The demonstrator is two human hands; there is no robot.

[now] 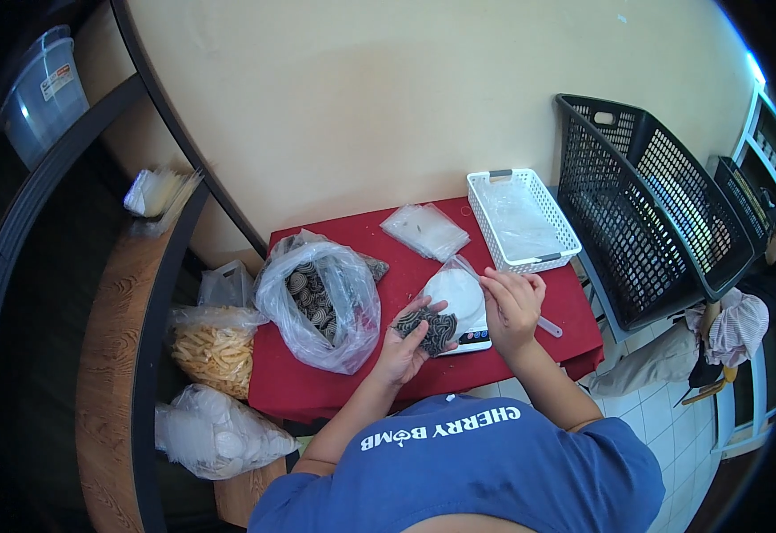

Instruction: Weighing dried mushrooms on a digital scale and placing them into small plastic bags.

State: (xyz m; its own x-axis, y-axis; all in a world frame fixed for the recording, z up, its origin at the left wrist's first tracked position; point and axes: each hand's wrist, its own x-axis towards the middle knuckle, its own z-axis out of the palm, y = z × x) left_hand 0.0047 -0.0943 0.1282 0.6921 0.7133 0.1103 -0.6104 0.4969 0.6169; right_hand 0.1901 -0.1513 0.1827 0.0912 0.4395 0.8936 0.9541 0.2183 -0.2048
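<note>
My left hand [402, 354] is closed around a clump of dark, pale-striped spiral crackers [426, 330], held over the front of a white kitchen scale [474, 338]. Whether clear plastic wraps the clump is hard to tell. To its right, my right hand [514, 306] is raised with the fingers pinched together beside the scale's round white pan [456, 296]. A thin translucent film seems to run up to those fingers, but what they hold is unclear. A large, open clear bag [360, 333] of the same spiral crackers stands at the left of the table.
On the red-covered table [286, 382] lie flat clear bags [425, 231] and a pale plastic handle [550, 327]. A white basket [544, 265] holds plastic. A big black crate [637, 195] stands right. Bagged yellow snacks [213, 355] and bagged pale discs [224, 435] sit left.
</note>
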